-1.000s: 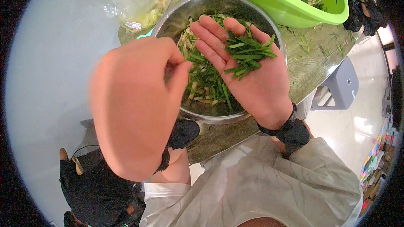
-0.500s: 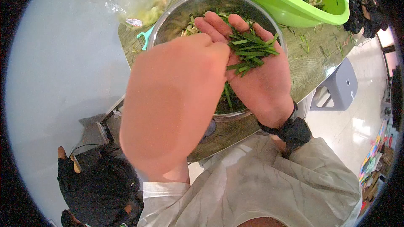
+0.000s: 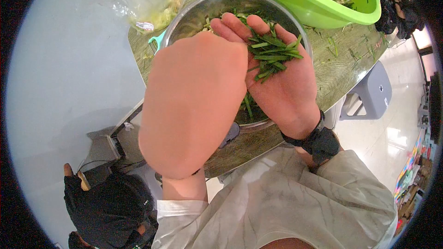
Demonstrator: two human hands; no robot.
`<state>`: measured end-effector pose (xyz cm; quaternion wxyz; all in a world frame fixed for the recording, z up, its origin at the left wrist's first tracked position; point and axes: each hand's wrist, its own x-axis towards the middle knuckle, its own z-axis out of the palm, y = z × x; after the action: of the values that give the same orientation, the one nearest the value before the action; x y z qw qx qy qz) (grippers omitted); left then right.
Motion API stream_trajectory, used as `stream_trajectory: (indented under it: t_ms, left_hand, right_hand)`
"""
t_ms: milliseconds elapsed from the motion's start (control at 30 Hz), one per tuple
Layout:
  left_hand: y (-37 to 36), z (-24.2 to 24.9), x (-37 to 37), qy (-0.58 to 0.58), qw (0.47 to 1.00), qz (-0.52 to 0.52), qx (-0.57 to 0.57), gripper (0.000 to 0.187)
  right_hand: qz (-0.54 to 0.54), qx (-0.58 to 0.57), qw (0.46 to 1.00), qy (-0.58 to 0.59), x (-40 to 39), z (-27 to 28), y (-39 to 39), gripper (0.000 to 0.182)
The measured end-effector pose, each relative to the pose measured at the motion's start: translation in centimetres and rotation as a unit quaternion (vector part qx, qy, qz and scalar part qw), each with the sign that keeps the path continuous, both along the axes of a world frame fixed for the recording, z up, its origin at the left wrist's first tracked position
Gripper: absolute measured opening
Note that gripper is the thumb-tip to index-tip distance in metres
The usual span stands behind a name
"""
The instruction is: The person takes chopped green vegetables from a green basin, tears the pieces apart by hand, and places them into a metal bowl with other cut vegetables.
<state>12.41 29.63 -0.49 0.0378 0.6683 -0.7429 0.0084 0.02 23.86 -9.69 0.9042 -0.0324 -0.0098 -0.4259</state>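
My right hand [image 3: 286, 80] is palm up over a steel bowl [image 3: 302, 37], its fingers slightly curled. A small heap of cut chives [image 3: 277, 55] rests on its palm and fingers. More cut greens [image 3: 249, 106] show inside the bowl, below the hands. My left hand [image 3: 194, 97] is raised close to the camera, its back towards me and its edge beside the right palm. Its fingers are hidden behind the back of the hand, so I cannot see what they hold.
A green basin [image 3: 318, 11] with vegetables stands at the back right. A clear plastic bag [image 3: 159, 9] and a turquoise-handled tool [image 3: 157, 40] lie at the back left. Chive scraps [image 3: 333, 46] are scattered on the wooden table [image 3: 334, 76]. A grey stool [image 3: 371, 92] stands to the right.
My left hand has tipped so that its curled finger edge no longer shows. The right hand keeps the chives on its palm and has barely moved.
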Motion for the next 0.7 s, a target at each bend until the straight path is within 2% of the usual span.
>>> stream_trajectory:
  t_ms: [133,333,433,500,700]
  left_hand:
    - [1.5,0.7,2.1,0.036,0.997,0.046,-0.043,0.010]
    - [2.3,1.4,3.9,0.114,0.984,0.130,-0.048,0.011]
    - [2.3,1.0,2.9,0.113,0.988,0.021,-0.106,0.011]
    - [1.7,1.0,1.1,0.101,0.993,-0.013,-0.060,0.012]
    - [0.7,0.2,-1.1,0.029,0.999,-0.030,0.021,0.013]
  right_hand:
    - [-0.005,0.003,1.000,-0.002,0.0,0.2,0.0,0.042]
    - [-0.004,0.023,1.000,-0.018,0.2,0.4,0.1,0.042]
    - [-0.004,0.015,1.000,-0.020,0.2,0.3,0.1,0.043]
    - [-0.005,0.007,1.000,-0.020,0.2,0.2,0.1,0.044]
    - [0.007,0.006,1.000,-0.008,0.0,0.2,0.0,0.044]
